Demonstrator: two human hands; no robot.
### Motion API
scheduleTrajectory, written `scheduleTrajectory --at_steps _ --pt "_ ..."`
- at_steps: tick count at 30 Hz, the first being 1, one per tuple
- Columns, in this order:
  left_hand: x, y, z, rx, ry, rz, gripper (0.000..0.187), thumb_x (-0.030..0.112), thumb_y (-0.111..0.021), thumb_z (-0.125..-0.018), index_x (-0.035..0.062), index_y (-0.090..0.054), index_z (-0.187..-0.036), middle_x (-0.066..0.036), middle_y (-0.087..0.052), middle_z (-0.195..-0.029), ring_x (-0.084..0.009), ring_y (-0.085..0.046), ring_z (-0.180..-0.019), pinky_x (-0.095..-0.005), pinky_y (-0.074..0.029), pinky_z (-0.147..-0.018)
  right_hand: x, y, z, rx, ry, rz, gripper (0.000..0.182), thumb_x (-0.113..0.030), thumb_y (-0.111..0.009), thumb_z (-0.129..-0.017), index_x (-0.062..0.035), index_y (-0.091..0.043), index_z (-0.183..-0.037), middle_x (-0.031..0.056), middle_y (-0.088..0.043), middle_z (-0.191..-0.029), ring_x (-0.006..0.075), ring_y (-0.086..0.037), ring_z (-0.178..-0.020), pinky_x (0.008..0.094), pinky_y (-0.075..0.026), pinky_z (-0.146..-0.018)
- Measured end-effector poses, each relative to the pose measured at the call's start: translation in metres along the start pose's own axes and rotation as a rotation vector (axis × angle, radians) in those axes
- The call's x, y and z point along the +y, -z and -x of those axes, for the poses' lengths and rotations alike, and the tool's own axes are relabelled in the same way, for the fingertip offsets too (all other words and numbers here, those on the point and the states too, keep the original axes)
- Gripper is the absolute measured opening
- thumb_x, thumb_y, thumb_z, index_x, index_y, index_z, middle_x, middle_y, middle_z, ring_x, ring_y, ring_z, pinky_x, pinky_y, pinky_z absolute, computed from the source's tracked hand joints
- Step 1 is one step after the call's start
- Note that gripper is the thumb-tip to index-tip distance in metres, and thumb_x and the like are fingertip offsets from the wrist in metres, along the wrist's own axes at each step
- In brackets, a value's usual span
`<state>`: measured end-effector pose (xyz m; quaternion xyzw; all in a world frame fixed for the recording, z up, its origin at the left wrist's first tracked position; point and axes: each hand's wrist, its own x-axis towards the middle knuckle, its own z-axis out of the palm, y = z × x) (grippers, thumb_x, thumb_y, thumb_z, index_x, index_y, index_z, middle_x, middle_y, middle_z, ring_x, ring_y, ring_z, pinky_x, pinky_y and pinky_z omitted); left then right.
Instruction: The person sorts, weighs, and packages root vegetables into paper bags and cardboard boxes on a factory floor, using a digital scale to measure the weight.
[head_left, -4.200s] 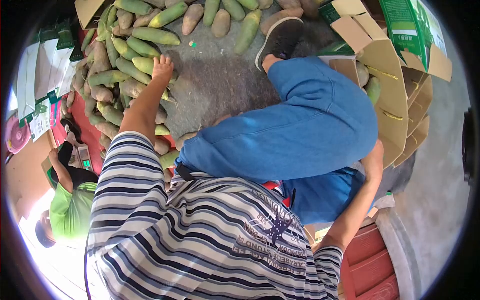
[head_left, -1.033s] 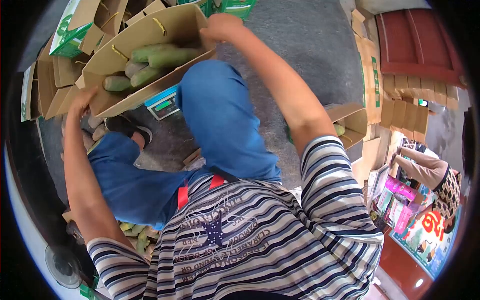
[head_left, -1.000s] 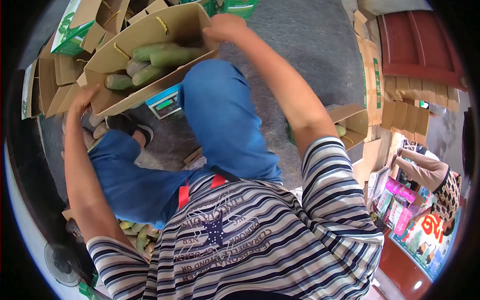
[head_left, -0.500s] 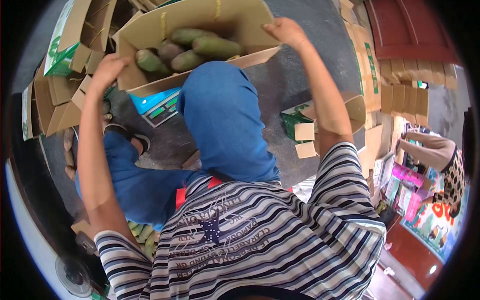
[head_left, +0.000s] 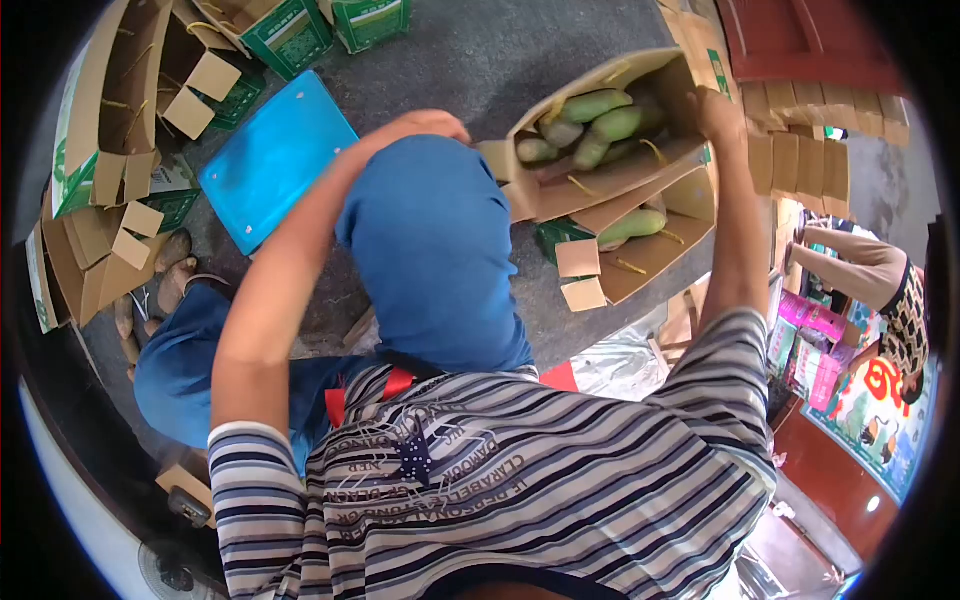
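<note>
A cardboard box (head_left: 610, 180) with yellow cord handles holds several oblong green fruits or vegetables (head_left: 605, 122). It is tilted, right beside and partly over a second cardboard box (head_left: 690, 205) with similar green produce inside. My right hand (head_left: 718, 112) is closed on the upper right end of the first box. My left hand (head_left: 428, 122) reaches across behind my raised knee, close to that box's left end flap. The knee hides part of its fingers, so its grip does not show. A scale with a blue top (head_left: 278, 160) lies left of my knee, bare on top.
Open cardboard boxes (head_left: 105, 215) crowd the left side, with green printed boxes (head_left: 288, 38) at the back. Brown oblong produce (head_left: 175, 275) lies on the floor near my foot. Stacked folded cardboard (head_left: 805, 175) stands at right, and another person (head_left: 880, 270) bends over farther off.
The box of green produce has moved from above the scale to the right, beside the second box, and turned. Both my hands have shifted right, uncovering the blue scale top.
</note>
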<state>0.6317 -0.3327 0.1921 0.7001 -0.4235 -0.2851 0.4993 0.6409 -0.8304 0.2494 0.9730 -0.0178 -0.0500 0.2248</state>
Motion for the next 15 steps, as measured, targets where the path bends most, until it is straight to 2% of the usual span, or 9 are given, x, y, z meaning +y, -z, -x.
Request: scheduleTrajectory --at_steps 2,3,4,6,8,10,12,14,15 --pt "0.002 0.014 0.019 0.071 0.140 -0.299 0.026 0.018 -0.052 -0.085 0.0016 -0.056 -0.104 -0.011 -0.056 -0.100 -0.0219 -0.056 -0.095 -0.0305 -0.044 -0.084 0.023 -0.058 0.000 0.073 -0.456 -0.527 0.035 -0.035 -0.048 -0.088 -0.0035 -0.062 -0.090 0.0189 -0.065 -0.082 0.0345 -0.062 -0.079 0.0432 -0.048 -0.068" --pt "0.001 0.022 0.031 0.150 0.271 -0.096 0.024 0.023 -0.050 -0.087 0.0041 -0.058 -0.101 -0.008 -0.057 -0.098 -0.0199 -0.056 -0.095 -0.0298 -0.044 -0.081 0.019 -0.055 0.004 0.116 -0.683 -0.786 0.034 -0.033 -0.047 -0.088 -0.0032 -0.062 -0.091 0.0190 -0.065 -0.083 0.0340 -0.063 -0.080 0.0433 -0.048 -0.068" --pt "-0.001 0.028 0.044 0.229 0.400 0.109 0.025 0.027 -0.049 -0.089 0.0067 -0.060 -0.097 -0.006 -0.058 -0.096 -0.0180 -0.055 -0.094 -0.0292 -0.044 -0.079 0.010 -0.056 0.010 0.063 -0.588 -0.816 0.031 -0.029 -0.048 -0.087 -0.0014 -0.062 -0.094 0.0200 -0.065 -0.086 0.0345 -0.063 -0.081 0.0433 -0.049 -0.069" --pt "0.000 0.042 0.065 0.266 0.717 0.173 0.028 0.028 -0.050 -0.091 0.0036 -0.058 -0.101 -0.004 -0.057 -0.091 -0.0125 -0.054 -0.087 -0.0264 -0.043 -0.075 -0.013 -0.083 0.005 0.121 -0.232 -0.480 0.034 -0.035 -0.049 -0.086 -0.0048 -0.063 -0.093 0.0218 -0.064 -0.083 0.0367 -0.063 -0.081 0.0444 -0.049 -0.074" --pt "0.019 0.055 0.085 0.221 0.734 0.119 0.028 0.029 -0.050 -0.092 0.0041 -0.057 -0.102 -0.002 -0.058 -0.091 -0.0100 -0.054 -0.086 -0.0251 -0.042 -0.073 -0.076 -0.049 0.016 0.186 -0.128 -0.661 0.033 -0.035 -0.050 -0.086 -0.0062 -0.063 -0.093 0.0207 -0.064 -0.087 0.0380 -0.061 -0.083 0.0465 -0.048 -0.072" --pt "0.034 0.065 0.098 0.252 0.623 0.066 0.029 0.029 -0.050 -0.092 0.0037 -0.056 -0.105 -0.003 -0.059 -0.094 -0.0101 -0.054 -0.086 -0.0245 -0.042 -0.073 -0.134 -0.018 0.028 0.128 -0.088 -0.847 0.033 -0.035 -0.050 -0.086 -0.0056 -0.063 -0.096 0.0204 -0.063 -0.089 0.0376 -0.060 -0.086 0.0453 -0.047 -0.076" --pt "0.061 0.076 0.096 0.405 0.426 -0.084 0.024 0.018 -0.055 -0.089 0.0000 -0.054 -0.104 -0.006 -0.058 -0.093 -0.0137 -0.056 -0.084 -0.0260 -0.044 -0.077 -0.175 0.003 0.043 0.032 0.048 -0.897 0.029 -0.032 -0.048 -0.087 -0.0099 -0.063 -0.099 0.0169 -0.064 -0.093 0.0352 -0.060 -0.088 0.0423 -0.047 -0.078" --pt "0.116 0.081 0.087 0.564 0.268 -0.274 0.025 0.013 -0.054 -0.088 0.0023 -0.055 -0.111 -0.006 -0.059 -0.105 -0.0147 -0.056 -0.096 -0.0267 -0.043 -0.084 -0.205 0.029 0.055 -0.045 0.142 -0.935 0.024 -0.023 -0.051 -0.087 -0.0068 -0.061 -0.102 0.0156 -0.064 -0.090 0.0330 -0.060 -0.085 0.0384 -0.048 -0.075" --pt "0.150 0.080 0.084 0.604 0.159 -0.355 0.029 0.012 -0.054 -0.087 0.0066 -0.055 -0.116 -0.007 -0.058 -0.111 -0.0171 -0.055 -0.103 -0.0297 -0.042 -0.088 -0.219 0.025 0.058 0.059 0.223 -0.868 0.022 -0.023 -0.051 -0.087 -0.0083 -0.060 -0.100 0.0145 -0.064 -0.091 0.0327 -0.060 -0.087 0.0393 -0.048 -0.076"
